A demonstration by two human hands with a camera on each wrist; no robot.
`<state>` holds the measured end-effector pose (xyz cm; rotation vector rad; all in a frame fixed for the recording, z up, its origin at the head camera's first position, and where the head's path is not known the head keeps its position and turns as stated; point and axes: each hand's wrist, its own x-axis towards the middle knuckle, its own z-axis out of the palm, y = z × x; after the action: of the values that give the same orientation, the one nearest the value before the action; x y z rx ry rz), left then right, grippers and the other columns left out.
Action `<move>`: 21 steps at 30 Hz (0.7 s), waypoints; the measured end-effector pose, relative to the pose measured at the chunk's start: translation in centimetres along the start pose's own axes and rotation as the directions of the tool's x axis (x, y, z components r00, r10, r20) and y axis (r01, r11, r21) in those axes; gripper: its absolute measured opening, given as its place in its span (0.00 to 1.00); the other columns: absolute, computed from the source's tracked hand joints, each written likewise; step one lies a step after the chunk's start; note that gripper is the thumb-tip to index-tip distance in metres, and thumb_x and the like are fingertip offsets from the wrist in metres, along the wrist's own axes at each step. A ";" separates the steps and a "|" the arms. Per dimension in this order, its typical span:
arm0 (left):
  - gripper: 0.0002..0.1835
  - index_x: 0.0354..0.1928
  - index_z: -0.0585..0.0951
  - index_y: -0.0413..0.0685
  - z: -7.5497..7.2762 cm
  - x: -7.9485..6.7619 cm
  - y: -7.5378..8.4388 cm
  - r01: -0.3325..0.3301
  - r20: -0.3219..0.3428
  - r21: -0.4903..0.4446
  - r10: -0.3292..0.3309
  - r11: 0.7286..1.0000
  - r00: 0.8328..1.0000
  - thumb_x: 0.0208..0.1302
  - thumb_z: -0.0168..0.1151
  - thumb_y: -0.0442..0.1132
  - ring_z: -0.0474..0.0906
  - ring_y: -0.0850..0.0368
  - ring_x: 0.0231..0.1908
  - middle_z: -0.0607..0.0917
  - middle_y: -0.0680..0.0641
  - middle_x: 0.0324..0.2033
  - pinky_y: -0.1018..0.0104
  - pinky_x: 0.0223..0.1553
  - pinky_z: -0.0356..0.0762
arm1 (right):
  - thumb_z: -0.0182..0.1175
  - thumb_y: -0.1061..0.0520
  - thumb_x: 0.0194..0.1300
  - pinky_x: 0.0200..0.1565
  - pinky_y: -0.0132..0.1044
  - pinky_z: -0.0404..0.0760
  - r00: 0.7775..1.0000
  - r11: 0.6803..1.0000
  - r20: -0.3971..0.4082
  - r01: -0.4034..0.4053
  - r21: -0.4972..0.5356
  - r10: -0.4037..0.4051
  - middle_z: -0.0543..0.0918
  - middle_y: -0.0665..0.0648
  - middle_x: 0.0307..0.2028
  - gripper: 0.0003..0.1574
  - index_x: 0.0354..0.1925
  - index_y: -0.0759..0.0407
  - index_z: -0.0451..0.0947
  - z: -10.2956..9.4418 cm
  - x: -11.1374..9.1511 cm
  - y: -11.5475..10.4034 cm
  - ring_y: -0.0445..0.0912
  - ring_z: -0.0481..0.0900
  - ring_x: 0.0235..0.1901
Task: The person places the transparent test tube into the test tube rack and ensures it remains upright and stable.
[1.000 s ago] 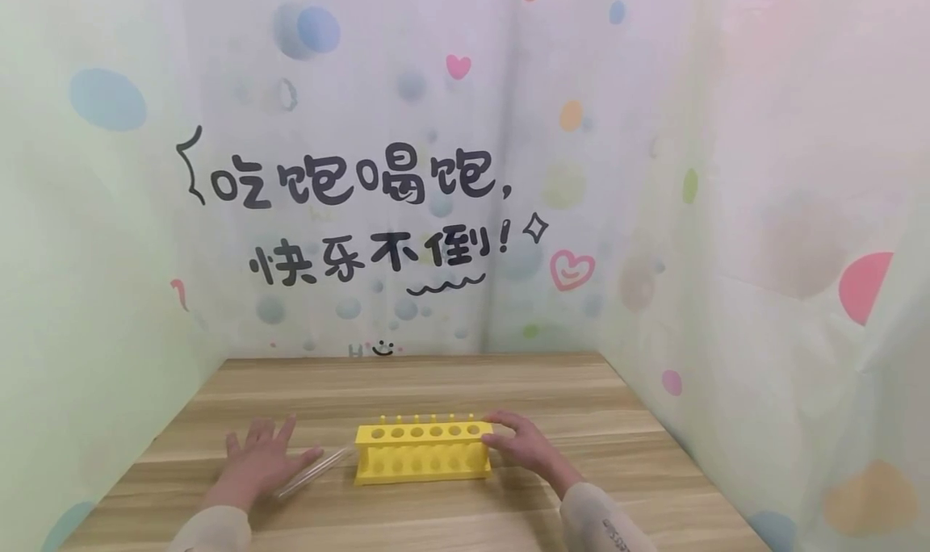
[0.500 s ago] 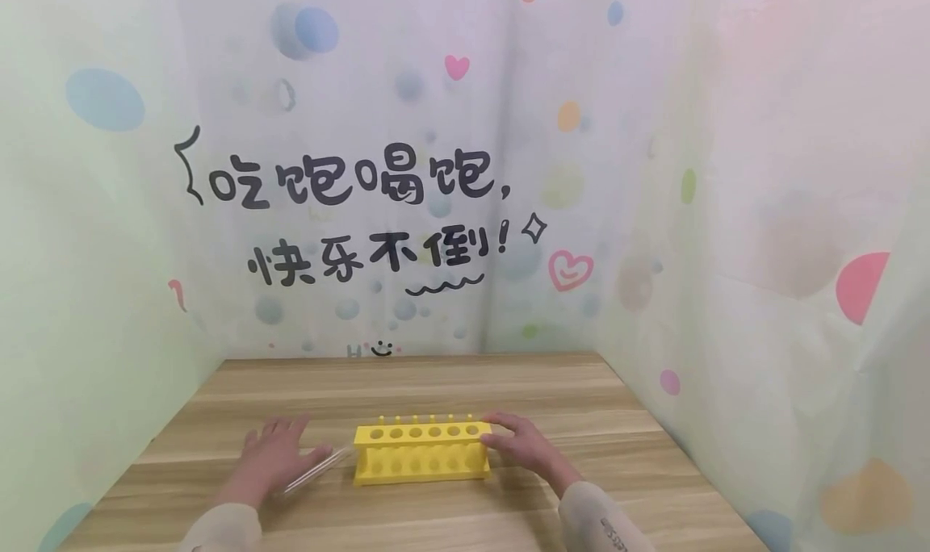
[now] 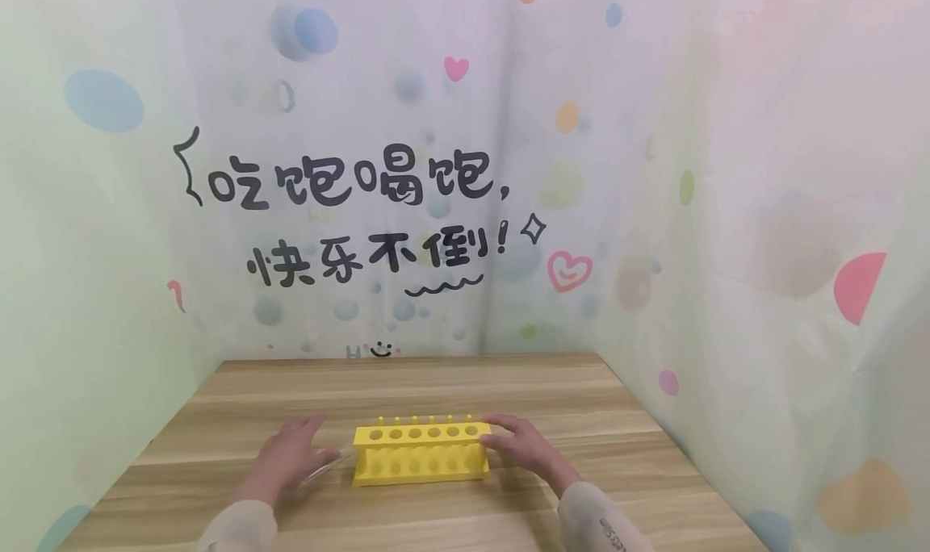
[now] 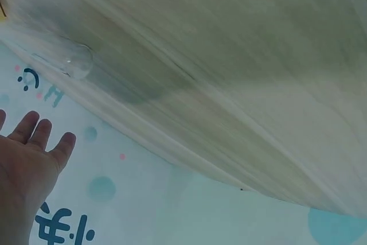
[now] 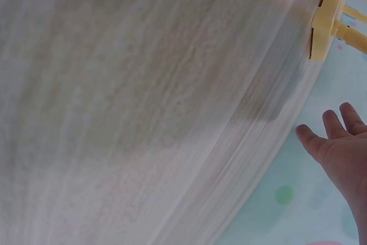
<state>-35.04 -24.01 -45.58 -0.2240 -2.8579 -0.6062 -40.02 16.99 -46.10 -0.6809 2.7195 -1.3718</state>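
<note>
A yellow test tube rack [image 3: 421,459] with one row of holes stands upright on the table. My right hand [image 3: 526,449] grips its right end, thumb at the front of the top plate and a finger behind. Other fingers spread away from the rack's end [image 5: 325,24] in the right wrist view. Left of the rack lies a clear test tube [image 3: 323,469], slanted toward the rack. Over it hovers my left hand [image 3: 291,455], fingers loosely extended, covering part of the tube. The tube's round end [image 4: 78,61] shows in the left wrist view, apart from the visible fingers.
The wood-grain table [image 3: 407,382] runs back to a printed curtain [image 3: 363,92] with dark lettering. More curtain hangs along the left and right sides. Small pegs [image 3: 414,420] rise behind the rack's top plate.
My left hand has moved right and its fingers have drawn closer together, now covering more of the test tube. The right hand and the rack have stayed in place.
</note>
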 end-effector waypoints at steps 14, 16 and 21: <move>0.41 0.68 0.69 0.33 1.4 0.7 0.3 -0.006 0.033 -0.047 0.007 0.999 0.999 0.59 0.70 0.53 0.66 0.24 0.61 0.73 0.26 0.60 0.27 0.58 0.62 | 0.62 0.42 0.68 0.63 0.69 0.62 1.000 1.000 0.011 -0.002 0.008 0.002 0.75 0.61 0.65 0.28 0.61 0.51 0.78 -0.1 0.2 0.2 0.65 0.66 0.67; 0.40 0.66 0.70 0.32 1.7 0.8 0.2 -0.007 0.041 -0.046 0.009 0.999 0.999 0.60 0.69 0.52 0.67 0.24 0.60 0.74 0.25 0.59 0.28 0.58 0.63 | 0.63 0.43 0.67 0.63 0.69 0.62 1.000 1.000 0.010 -0.003 0.007 0.003 0.75 0.61 0.64 0.27 0.61 0.51 0.78 -0.1 0.2 0.3 0.65 0.66 0.67; 0.36 0.63 0.72 0.30 2.0 0.9 0.4 0.001 0.053 -0.036 0.001 0.999 0.999 0.61 0.69 0.50 0.70 0.25 0.58 0.77 0.26 0.56 0.30 0.58 0.65 | 0.62 0.43 0.68 0.62 0.69 0.63 1.000 1.000 0.011 0.008 0.004 -0.008 0.75 0.61 0.64 0.27 0.60 0.51 0.79 -0.1 0.1 0.1 0.65 0.66 0.66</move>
<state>-36.18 -22.71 -47.03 -0.2497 -2.8993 -0.6625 -40.14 17.09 -46.12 -0.6971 2.7080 -1.3701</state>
